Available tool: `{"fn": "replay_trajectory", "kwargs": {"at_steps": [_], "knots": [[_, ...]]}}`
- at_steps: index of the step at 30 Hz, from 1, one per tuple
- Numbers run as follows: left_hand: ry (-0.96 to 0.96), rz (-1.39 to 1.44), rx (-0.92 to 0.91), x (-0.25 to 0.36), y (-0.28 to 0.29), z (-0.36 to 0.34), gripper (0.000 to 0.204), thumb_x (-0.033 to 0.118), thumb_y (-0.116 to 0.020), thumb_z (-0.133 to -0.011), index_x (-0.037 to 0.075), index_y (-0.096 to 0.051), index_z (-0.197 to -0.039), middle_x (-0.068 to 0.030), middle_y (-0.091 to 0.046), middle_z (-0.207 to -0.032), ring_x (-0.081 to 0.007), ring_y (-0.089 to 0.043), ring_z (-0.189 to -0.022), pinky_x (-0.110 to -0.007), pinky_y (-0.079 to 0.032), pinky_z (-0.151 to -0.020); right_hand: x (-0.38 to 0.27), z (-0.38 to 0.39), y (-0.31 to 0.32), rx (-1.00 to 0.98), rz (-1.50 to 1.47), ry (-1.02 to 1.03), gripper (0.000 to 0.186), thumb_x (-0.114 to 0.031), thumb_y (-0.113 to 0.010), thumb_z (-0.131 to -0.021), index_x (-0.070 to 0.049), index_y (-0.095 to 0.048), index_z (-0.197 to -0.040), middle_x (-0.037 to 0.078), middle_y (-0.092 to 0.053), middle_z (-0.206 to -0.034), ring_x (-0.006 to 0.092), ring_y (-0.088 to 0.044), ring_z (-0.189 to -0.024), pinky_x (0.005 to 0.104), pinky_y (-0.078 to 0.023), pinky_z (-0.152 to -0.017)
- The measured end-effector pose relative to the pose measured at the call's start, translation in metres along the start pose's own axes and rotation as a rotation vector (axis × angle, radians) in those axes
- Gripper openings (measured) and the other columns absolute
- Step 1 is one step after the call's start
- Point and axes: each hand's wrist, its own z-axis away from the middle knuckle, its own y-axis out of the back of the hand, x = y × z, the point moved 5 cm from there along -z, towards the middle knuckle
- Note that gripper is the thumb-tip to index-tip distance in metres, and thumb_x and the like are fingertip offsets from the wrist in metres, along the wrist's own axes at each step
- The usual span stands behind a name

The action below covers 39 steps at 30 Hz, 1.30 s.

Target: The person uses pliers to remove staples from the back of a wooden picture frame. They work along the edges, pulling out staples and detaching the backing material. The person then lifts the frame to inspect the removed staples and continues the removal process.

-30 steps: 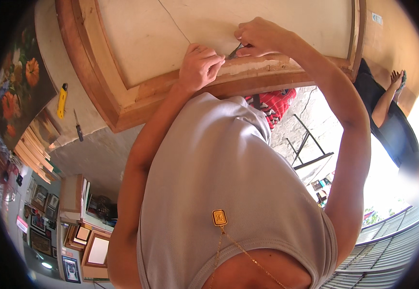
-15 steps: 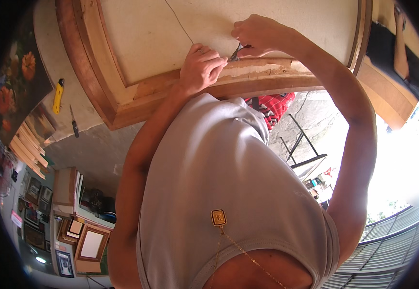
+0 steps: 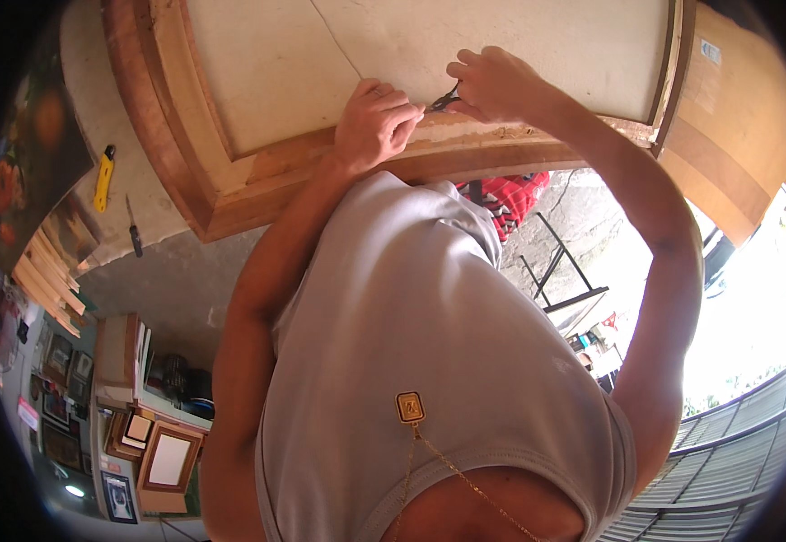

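Your right hand (image 3: 500,86) is closed round a small dark tool (image 3: 445,99), long axis slanting down-left, tip just beside your left hand (image 3: 375,125), at the frame (image 3: 276,167)'s near rail. Left fingertips pinched together, apparently on the wire (image 3: 335,40): thin, dark, running up-left across the pale panel (image 3: 266,81).

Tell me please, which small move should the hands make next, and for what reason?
Probably the right hand should squeeze the dark tool gently, with the left hand held firm. The tool's tip points at the left hand's pinched fingers, and a thin wire runs across the pale panel to that hand. Whether the tip already grips something is too small to tell.
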Motion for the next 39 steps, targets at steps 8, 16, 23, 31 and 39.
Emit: {"fn": "replay_trajectory", "kwargs": {"at_steps": [8, 16, 23, 31, 39], "knots": [[-0.027, -0.012, 0.053, 0.001, 0.003, -0.005, 0.006, 0.01, -0.071, -0.075, 0.009, -0.065, -0.073, -0.0002, -0.055, -0.064, -0.0184, -0.052, -0.061, -0.033, -0.039, -0.071, -0.034, 0.036, -0.014, 0.426, 0.025, -0.402, 0.028, -0.033, -0.068, -0.078, -0.011, -0.065, -0.062, 0.002, -0.055, -0.074, 0.0163, -0.055, -0.072, 0.0293, -0.046, -0.05], [-0.034, -0.026, 0.037, -0.002, 0.001, -0.004, 0.004, 0.012, -0.07, -0.076, 0.01, -0.067, -0.076, 0.0005, -0.056, -0.065, -0.0178, -0.052, -0.062, -0.032, -0.038, -0.072, -0.038, 0.041, -0.022, 0.556, -0.131, -0.508, 0.033, -0.034, -0.066, -0.08, -0.007, -0.066, -0.062, 0.003, -0.059, -0.079, 0.0178, -0.057, -0.079, 0.032, -0.05, -0.061], [-0.054, -0.019, 0.02, 0.001, 0.002, -0.006, 0.004, 0.012, -0.07, -0.077, 0.009, -0.068, -0.078, 0.0003, -0.056, -0.065, -0.018, -0.053, -0.062, -0.032, -0.038, -0.073, -0.001, 0.027, -0.006, 0.289, -0.136, -0.201, 0.04, -0.037, -0.064, -0.082, -0.004, -0.063, -0.058, 0.002, -0.059, -0.08, 0.0184, -0.056, -0.081, 0.0336, -0.049, -0.061], [-0.025, 0.019, 0.036, 0.0, 0.003, -0.004, 0.004, 0.011, -0.071, -0.075, 0.009, -0.068, -0.078, 0.0006, -0.056, -0.064, -0.0176, -0.053, -0.063, -0.032, -0.039, -0.073, 0.02, 0.002, -0.002, 0.006, -0.193, -0.102, 0.048, -0.048, -0.059, -0.083, -0.005, -0.064, -0.063, 0.002, -0.059, -0.077, 0.0211, -0.058, -0.084, 0.0361, -0.051, -0.066], [0.0, -0.009, -0.007, -0.004, 0.0, -0.001, 0.005, 0.011, -0.071, -0.076, 0.009, -0.069, -0.08, 0.0012, -0.055, -0.063, -0.0161, -0.052, -0.063, -0.033, -0.04, -0.074, 0.016, -0.012, 0.006, -0.094, -0.086, 0.037, 0.047, -0.048, -0.057, -0.084, -0.006, -0.065, -0.064, 0.003, -0.059, -0.078, 0.0207, -0.058, -0.083, 0.0354, -0.051, -0.066]]}}
